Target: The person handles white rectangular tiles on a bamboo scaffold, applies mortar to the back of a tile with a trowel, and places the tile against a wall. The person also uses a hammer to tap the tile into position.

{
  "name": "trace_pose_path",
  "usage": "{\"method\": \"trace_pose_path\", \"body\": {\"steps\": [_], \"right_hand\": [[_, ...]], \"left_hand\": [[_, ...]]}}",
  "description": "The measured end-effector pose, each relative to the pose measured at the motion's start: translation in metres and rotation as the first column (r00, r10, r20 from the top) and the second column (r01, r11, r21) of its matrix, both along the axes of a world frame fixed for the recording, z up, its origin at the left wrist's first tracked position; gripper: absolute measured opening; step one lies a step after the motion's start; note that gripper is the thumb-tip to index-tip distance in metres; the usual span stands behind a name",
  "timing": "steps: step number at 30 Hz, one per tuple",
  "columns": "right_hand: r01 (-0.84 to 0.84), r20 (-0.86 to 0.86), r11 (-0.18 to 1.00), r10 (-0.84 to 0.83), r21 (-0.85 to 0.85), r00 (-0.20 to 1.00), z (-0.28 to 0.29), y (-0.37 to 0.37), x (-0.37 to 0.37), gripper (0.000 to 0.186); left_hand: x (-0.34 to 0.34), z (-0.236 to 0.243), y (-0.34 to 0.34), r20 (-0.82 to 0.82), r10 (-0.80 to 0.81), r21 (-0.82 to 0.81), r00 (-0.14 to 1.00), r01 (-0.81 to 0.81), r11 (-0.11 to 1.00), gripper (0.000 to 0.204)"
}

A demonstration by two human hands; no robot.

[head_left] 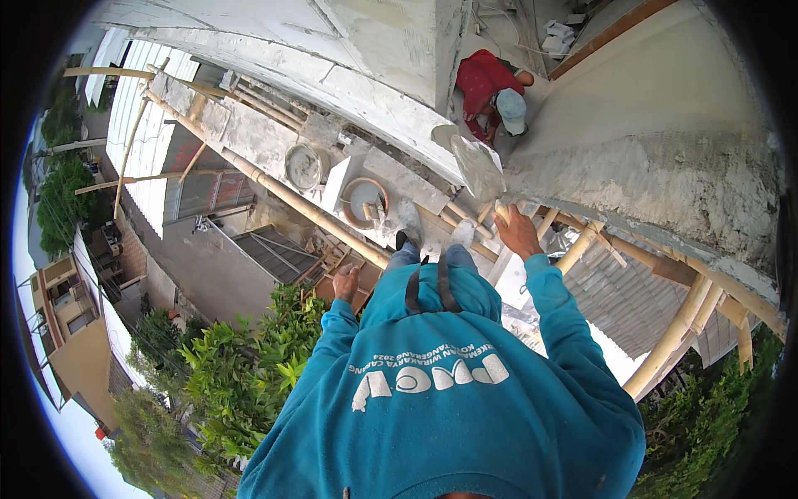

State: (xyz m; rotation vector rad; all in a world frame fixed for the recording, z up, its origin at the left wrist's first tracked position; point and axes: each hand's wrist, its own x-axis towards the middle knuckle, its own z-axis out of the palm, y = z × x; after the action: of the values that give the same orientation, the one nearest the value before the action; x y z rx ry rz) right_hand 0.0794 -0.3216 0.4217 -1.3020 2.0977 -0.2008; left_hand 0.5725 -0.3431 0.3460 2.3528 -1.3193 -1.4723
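Observation:
My right hand (519, 234) grips the wooden handle of a trowel (480, 170), its fingers wrapped round it. The broad grey blade points up and left, by the lower corner of the rendered wall (453, 50). A patch of grey mortar seems to sit at its tip. My left hand (345, 283) hangs at my left side, fingers curled in, with nothing seen in it. Ahead of my feet stands a bucket with an orange rim (364, 202), holding grey mix. Beyond it is a round grey tub (306, 166) of mortar.
I stand on a narrow plank scaffold edged by a bamboo pole (274, 185), high above roofs and trees (249, 349). A co-worker in a red shirt (489, 83) bends beyond the wall corner. More bamboo poles (677, 333) cross at right, below a rough wall edge (665, 216).

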Motion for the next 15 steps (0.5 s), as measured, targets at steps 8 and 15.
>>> {"method": "trace_pose_path", "body": {"steps": [8, 15], "right_hand": [[0.099, -0.036, 0.987, -0.095, 0.123, 0.995, 0.029, 0.022, -0.013, 0.05], [0.251, 0.256, 0.933, -0.316, 0.257, 0.913, 0.052, 0.054, -0.027, 0.052]], "left_hand": [[-0.005, 0.001, 0.0, -0.119, 0.163, 0.074, 0.979, -0.155, 0.985, 0.055], [-0.011, 0.011, -0.001, -0.084, 0.115, 0.055, 0.99, -0.111, 0.992, 0.053]]}}
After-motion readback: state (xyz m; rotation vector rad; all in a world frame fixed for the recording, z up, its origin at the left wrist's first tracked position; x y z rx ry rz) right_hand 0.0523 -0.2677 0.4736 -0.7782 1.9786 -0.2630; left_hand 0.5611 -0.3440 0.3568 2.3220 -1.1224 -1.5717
